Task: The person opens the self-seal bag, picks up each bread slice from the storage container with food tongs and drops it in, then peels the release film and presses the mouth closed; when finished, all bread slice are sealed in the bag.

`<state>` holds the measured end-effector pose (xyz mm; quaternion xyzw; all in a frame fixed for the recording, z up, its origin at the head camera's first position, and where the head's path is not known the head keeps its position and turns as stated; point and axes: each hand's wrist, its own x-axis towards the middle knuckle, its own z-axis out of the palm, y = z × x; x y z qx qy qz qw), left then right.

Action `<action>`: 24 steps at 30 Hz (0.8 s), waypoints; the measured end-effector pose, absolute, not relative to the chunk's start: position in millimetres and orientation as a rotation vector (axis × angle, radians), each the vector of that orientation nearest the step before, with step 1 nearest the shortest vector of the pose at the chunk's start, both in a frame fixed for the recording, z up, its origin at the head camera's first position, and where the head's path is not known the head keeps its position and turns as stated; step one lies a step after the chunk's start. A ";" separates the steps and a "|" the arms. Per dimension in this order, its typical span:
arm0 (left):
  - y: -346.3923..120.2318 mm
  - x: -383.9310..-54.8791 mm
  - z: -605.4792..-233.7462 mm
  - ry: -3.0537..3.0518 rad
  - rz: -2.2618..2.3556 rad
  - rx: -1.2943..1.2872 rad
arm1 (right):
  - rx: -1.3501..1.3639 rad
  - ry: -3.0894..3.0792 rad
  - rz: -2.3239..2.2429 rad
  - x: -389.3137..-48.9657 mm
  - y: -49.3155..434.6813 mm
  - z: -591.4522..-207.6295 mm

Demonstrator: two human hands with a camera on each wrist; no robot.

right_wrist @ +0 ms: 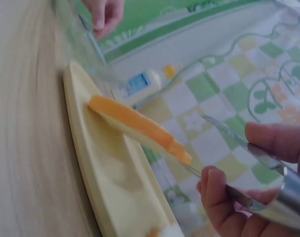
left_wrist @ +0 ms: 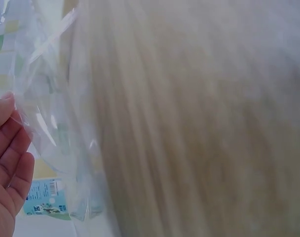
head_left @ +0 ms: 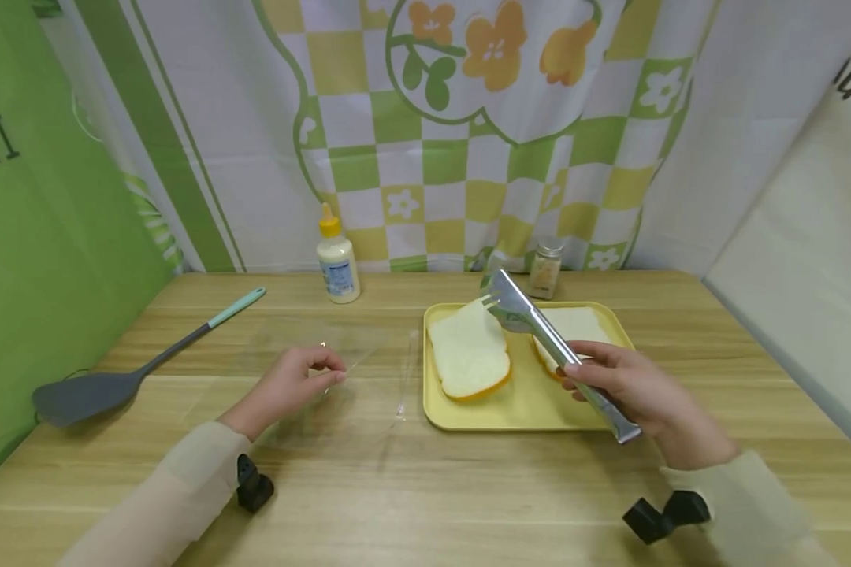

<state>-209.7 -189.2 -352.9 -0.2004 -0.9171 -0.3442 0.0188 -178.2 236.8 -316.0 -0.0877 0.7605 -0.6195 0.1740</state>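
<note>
My left hand pinches the edge of a clear plastic bag between thumb and fingers, and the bag spreads over the table to its right. Metal tongs are gripped in my right hand, their arms apart. One bread slice with an orange crust is on the left of a yellow tray. In the right wrist view that slice tilts up at one end, where the lower tong arm meets its edge. A second slice lies on the tray, partly hidden behind the tongs and right hand.
A squeeze bottle with a yellow cap stands at the back of the table. Behind the tray is a small glass jar. On the left lies a spatula with a mint handle. A patterned curtain hangs behind.
</note>
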 end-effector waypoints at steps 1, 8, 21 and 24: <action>-188.9 -209.5 -352.6 -2.844 -1.072 -0.619 | -0.233 2.156 -1.776 -175.7 231.8 -315.0; -187.0 -207.4 -350.9 -2.827 -1.103 -0.580 | -0.130 2.162 -1.900 -152.4 189.4 -313.4; -187.0 -205.7 -351.3 -2.813 -1.150 -0.522 | -0.012 2.119 -1.996 -121.4 130.6 -335.0; -187.5 -206.6 -352.4 -2.811 -1.147 -0.528 | 0.013 2.119 -2.004 -119.0 125.1 -341.1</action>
